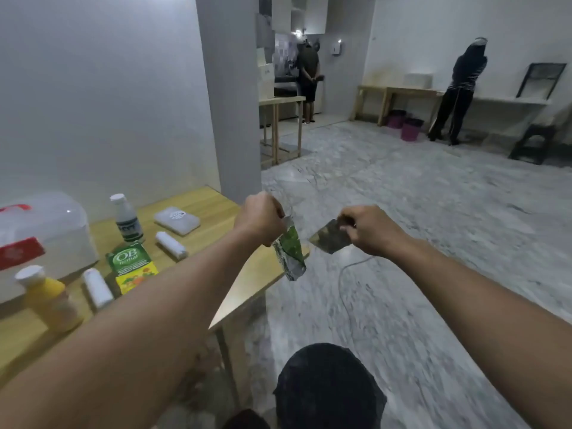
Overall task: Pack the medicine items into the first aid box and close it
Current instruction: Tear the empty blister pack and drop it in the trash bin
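The sachet (pixel 289 255) is green with silver edges; the second sachet (pixel 330 241) looks dark green. The first aid box (pixel 46 233) is translucent white with a red label. The carton (pixel 131 267) is green over yellow. One bottle (pixel 49 297) is yellow, white-capped. The table (pixel 213 212) is pale wood, the floor (pixel 433 243) grey-mottled marble.

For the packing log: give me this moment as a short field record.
left hand: pinching a green sachet by its top
right hand: holding a dark sachet
first aid box: on the wooden table, lid shut
unpacked on table: OB Herbal box, white bottle, yellow bottle, two bandage rolls, flat white packet
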Tool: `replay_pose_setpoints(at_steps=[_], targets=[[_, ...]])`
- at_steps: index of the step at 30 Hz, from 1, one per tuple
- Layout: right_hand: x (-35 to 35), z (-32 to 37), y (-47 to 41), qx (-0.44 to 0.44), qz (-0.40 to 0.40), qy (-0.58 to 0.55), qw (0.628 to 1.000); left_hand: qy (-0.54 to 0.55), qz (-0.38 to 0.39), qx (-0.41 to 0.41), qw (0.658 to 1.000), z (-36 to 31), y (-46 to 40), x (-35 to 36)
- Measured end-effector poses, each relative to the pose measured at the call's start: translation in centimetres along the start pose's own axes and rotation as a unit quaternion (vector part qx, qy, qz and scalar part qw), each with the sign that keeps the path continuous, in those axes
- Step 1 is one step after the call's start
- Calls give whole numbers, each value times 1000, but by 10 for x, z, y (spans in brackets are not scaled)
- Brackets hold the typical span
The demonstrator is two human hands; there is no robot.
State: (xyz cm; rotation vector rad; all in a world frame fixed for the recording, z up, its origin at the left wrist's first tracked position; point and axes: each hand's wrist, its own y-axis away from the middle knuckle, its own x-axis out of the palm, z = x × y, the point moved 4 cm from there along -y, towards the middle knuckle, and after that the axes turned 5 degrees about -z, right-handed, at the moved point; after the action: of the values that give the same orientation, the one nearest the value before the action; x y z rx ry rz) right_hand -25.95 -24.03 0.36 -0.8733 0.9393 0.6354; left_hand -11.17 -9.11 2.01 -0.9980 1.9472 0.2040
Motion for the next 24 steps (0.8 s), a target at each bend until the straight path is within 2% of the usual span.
replay_pose_setpoints(at_steps=[4, 8, 15, 24], targets=[[3, -34, 46, 61, 25, -3, 998, 9, 31, 20, 999, -27, 29, 39], [39, -58, 90, 124, 65, -30, 990, -27, 63, 22, 997, -22, 59, 103], [146, -95, 148, 227, 163, -68, 958, -54, 163, -82, 982, 40, 98, 211], [250, -115, 185, 267, 217, -84, 935, -90, 210, -159, 960, 104, 118, 290]])
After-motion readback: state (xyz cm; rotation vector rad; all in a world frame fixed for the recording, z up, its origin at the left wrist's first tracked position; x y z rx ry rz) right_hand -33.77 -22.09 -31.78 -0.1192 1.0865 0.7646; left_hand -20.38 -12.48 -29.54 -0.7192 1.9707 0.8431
